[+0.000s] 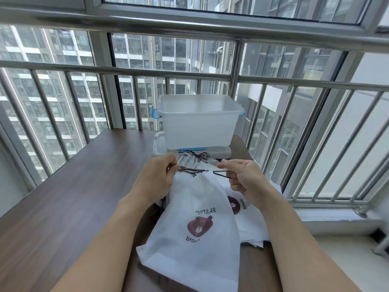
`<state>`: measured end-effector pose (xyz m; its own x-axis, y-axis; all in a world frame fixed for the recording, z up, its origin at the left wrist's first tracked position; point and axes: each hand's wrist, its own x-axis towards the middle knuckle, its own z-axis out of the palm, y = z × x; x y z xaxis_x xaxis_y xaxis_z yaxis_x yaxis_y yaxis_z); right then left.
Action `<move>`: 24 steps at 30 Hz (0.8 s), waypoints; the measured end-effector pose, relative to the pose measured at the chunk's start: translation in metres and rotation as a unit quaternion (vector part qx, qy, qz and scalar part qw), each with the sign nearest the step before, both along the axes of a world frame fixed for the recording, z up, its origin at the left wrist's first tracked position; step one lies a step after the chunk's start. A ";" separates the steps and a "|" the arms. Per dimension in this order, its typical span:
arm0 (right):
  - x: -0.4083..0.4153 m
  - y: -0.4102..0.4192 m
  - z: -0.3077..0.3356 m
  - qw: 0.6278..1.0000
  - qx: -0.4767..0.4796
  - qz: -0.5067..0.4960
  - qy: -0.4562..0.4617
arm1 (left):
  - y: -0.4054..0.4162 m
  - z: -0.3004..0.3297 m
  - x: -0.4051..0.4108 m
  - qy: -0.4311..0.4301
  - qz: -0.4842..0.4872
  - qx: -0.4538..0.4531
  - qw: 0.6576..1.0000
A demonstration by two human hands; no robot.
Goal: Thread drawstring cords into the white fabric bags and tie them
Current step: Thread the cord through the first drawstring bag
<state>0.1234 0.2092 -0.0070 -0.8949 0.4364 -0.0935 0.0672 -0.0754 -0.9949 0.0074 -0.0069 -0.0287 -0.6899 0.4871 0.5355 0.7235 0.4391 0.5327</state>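
Centre frame: left hand [156,178] and right hand [244,178] each pinch the dark brown drawstring cord [192,171], drawing the white bear-printed fabric bag [189,234] mouth shut.

Counter [73,197] runs fwd to a railing [126,69] w/ window behind. At far end, centre-right, a bin [197,123] sits on its lid [212,152]. Just in front of lid, a bunch of cords [196,155] on bag tops. Nearer, a bag [189,239] lies centre, its top toward bin, bottom toward the person. To its right & partly under it, a pile of bags [248,224] near counter's right edge. Both hands above bag's top: left hand [156,179] on left, right hand [245,179] on right, a cord [192,171] between them. Sill [336,216] right of counter.
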 end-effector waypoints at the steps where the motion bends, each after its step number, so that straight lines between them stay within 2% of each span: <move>1: 0.001 0.000 0.001 1.000 0.007 -0.001 0.000 | 0.000 0.000 0.000 0.001 0.003 0.004 1.000; 3: 0.002 -0.002 0.001 0.999 0.037 0.003 0.002 | 0.000 0.000 -0.001 -0.005 0.007 0.016 1.000; 6: 0.004 -0.011 -0.002 0.986 0.155 0.050 -0.020 | 0.004 -0.001 0.001 -0.030 0.008 0.035 0.999; 8: 0.005 -0.014 -0.005 0.982 0.178 0.063 -0.027 | 0.007 -0.002 0.006 -0.050 0.005 0.051 0.997; 13: -0.002 -0.017 -0.009 0.990 0.139 0.038 -0.011 | 0.012 0.006 0.016 -0.135 -0.031 0.122 0.983; 16: -0.006 -0.017 -0.008 0.997 0.067 -0.010 0.042 | 0.010 0.008 0.018 -0.204 -0.051 0.100 0.972; 19: -0.008 -0.018 -0.007 0.995 -0.057 -0.040 0.072 | 0.008 0.009 0.017 -0.216 -0.049 0.058 0.973; 22: -0.012 -0.017 -0.012 0.993 -0.071 -0.055 0.073 | 0.010 0.009 0.019 -0.206 -0.037 0.063 0.976; 24: -0.013 -0.018 -0.012 0.994 -0.064 -0.027 0.080 | 0.013 0.010 0.019 -0.200 0.001 0.091 0.976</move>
